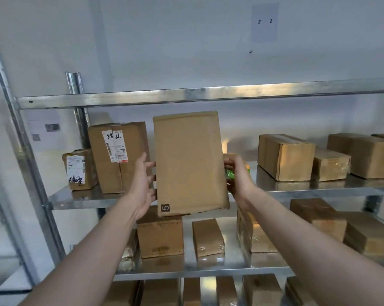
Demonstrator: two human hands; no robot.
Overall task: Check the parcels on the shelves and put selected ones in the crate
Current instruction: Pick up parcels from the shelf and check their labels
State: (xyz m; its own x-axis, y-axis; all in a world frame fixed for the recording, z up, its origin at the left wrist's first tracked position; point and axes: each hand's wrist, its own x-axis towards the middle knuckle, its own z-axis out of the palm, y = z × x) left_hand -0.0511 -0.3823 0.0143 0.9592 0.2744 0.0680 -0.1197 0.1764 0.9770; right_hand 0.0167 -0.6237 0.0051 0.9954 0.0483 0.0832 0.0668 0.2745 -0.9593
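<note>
I hold a flat brown cardboard parcel [190, 162] upright in front of the middle shelf, its plain face toward me, a small dark mark in its lower left corner. My left hand [143, 184] grips its left edge and my right hand [238, 175] grips its right edge. On the metal shelf [82, 200] behind it stand a tall labelled box [118, 157] and a small labelled box [79, 168] to the left. Something green [229, 173] shows behind my right hand. No crate is in view.
Three plain boxes [285, 156] sit to the right on the same shelf. The lower shelves [186, 271] hold several more cardboard parcels. A metal upright [21, 140] stands at the left. The top shelf rail [186, 94] runs above the held parcel.
</note>
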